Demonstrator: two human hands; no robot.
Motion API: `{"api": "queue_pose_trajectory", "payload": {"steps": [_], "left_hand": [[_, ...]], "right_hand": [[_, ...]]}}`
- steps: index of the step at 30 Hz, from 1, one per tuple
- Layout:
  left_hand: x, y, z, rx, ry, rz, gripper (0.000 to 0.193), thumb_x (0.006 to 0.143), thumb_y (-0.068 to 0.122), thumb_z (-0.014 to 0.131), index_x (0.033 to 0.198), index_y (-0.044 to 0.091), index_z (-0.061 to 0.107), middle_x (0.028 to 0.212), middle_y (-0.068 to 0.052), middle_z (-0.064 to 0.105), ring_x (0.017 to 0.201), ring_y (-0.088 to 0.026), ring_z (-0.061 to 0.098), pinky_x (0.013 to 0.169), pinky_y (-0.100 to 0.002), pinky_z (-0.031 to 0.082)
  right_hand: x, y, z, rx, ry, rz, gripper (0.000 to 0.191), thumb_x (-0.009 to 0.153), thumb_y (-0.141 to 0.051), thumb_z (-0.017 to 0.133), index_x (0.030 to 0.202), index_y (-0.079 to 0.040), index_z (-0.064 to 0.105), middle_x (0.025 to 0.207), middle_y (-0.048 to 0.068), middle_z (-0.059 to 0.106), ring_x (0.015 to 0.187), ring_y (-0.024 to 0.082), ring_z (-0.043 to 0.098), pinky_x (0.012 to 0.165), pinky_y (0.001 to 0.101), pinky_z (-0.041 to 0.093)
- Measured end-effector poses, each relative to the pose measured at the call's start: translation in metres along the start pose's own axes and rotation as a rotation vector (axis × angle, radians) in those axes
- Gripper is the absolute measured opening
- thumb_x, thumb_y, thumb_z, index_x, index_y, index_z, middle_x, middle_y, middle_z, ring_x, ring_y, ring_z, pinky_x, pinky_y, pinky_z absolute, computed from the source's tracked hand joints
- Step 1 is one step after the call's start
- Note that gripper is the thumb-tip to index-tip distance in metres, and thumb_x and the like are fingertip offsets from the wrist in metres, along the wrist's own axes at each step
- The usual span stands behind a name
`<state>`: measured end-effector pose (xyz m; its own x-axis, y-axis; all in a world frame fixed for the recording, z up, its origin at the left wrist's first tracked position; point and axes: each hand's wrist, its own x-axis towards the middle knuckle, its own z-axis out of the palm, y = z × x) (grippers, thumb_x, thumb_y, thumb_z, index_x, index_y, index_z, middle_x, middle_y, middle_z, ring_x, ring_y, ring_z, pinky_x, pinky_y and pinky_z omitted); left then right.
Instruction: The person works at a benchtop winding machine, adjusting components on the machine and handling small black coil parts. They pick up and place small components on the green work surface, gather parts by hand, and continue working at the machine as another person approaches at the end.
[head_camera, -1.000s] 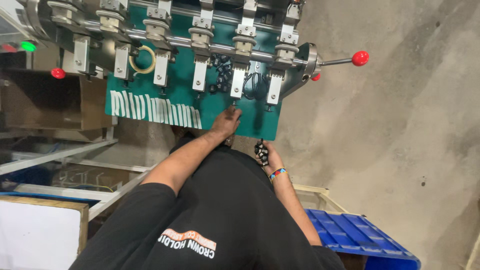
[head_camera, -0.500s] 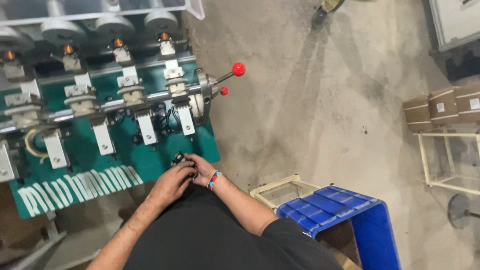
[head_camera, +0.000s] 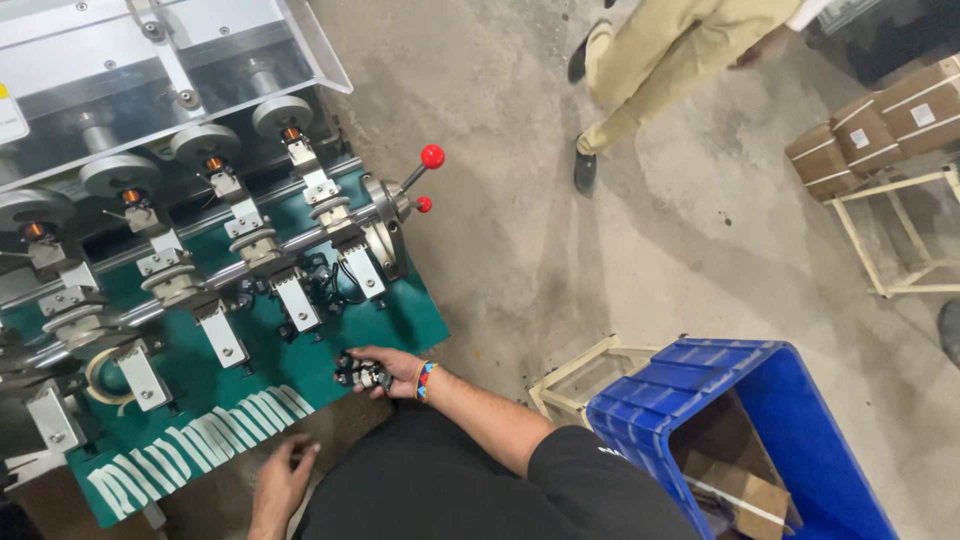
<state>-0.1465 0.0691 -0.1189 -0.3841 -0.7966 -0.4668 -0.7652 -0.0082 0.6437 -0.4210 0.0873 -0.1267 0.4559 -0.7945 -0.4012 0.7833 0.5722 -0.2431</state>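
- The concrete floor (head_camera: 620, 260) is grey, stained and scuffed, and carries everything here.
- A green winding machine (head_camera: 200, 400) stands on it at the left, its steel shaft ending in a lever with a red ball knob (head_camera: 432, 156).
- A blue plastic crate (head_camera: 750, 430) sits on the floor at the lower right, resting against a low cream-coloured frame (head_camera: 580, 375).
- A cream metal stand (head_camera: 900, 235) stands at the right edge, with brown cardboard boxes (head_camera: 880, 120) beside it.
- Another person's dark shoes (head_camera: 586, 165) are planted on the floor near the top.
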Motion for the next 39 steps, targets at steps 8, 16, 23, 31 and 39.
{"api": "queue_pose_trajectory", "payload": {"steps": [8, 16, 23, 31, 39], "left_hand": [[-0.117, -0.149, -0.011, 0.03, 0.037, -0.485, 0.049, 0.085, 0.051, 0.073, 0.116, 0.013, 0.078, 0.11, -0.016, 0.077, 0.107, -0.034, 0.072, 0.093, -0.043, 0.055], [-0.318, -0.281, -0.025, -0.56, 0.438, -0.823, 0.032, 0.087, 0.043, 0.073, 0.097, 0.013, 0.078, 0.075, -0.012, 0.077, 0.06, -0.023, 0.071, 0.065, -0.039, 0.058], [-0.477, -0.357, 0.046, -0.575, 0.722, -0.92, 0.033, 0.086, 0.03, 0.068, 0.109, 0.008, 0.076, 0.107, -0.021, 0.073, 0.1, -0.039, 0.068, 0.084, -0.046, 0.054], [-0.586, -0.365, 0.095, -1.223, 0.848, -1.097, 0.027, 0.084, 0.021, 0.069, 0.109, 0.011, 0.073, 0.099, -0.02, 0.076, 0.09, -0.037, 0.075, 0.079, -0.045, 0.059], [-0.593, -0.379, 0.086, -0.964, 0.958, -1.072, 0.023, 0.082, 0.02, 0.069, 0.101, 0.01, 0.078, 0.101, -0.017, 0.077, 0.097, -0.033, 0.074, 0.086, -0.04, 0.056]], "right_hand": [[0.06, 0.071, 0.048, -0.214, -0.09, 0.204, 0.034, 0.106, -0.037, 0.061, 0.132, -0.014, 0.062, 0.115, 0.01, 0.07, 0.075, 0.011, 0.068, 0.043, 0.0178, 0.041], [0.166, 0.251, 0.164, -0.781, -0.123, 0.633, 0.037, 0.101, -0.033, 0.063, 0.131, -0.012, 0.061, 0.102, 0.002, 0.072, 0.065, 0.007, 0.06, 0.042, 0.0208, 0.04], [0.211, 0.499, 0.266, -1.167, -0.284, 0.811, 0.042, 0.098, -0.033, 0.067, 0.132, -0.009, 0.063, 0.094, 0.0, 0.068, 0.069, 0.008, 0.061, 0.045, 0.0235, 0.039], [0.197, 0.719, 0.344, -1.738, -0.623, 0.54, 0.037, 0.088, -0.031, 0.078, 0.122, -0.016, 0.072, 0.092, 0.003, 0.067, 0.073, 0.012, 0.061, 0.053, 0.0303, 0.047], [0.184, 0.832, 0.385, -2.102, -1.09, -0.425, 0.049, 0.078, -0.03, 0.084, 0.121, -0.014, 0.065, 0.129, 0.019, 0.055, 0.108, 0.039, 0.06, 0.082, 0.0481, 0.055]]}}
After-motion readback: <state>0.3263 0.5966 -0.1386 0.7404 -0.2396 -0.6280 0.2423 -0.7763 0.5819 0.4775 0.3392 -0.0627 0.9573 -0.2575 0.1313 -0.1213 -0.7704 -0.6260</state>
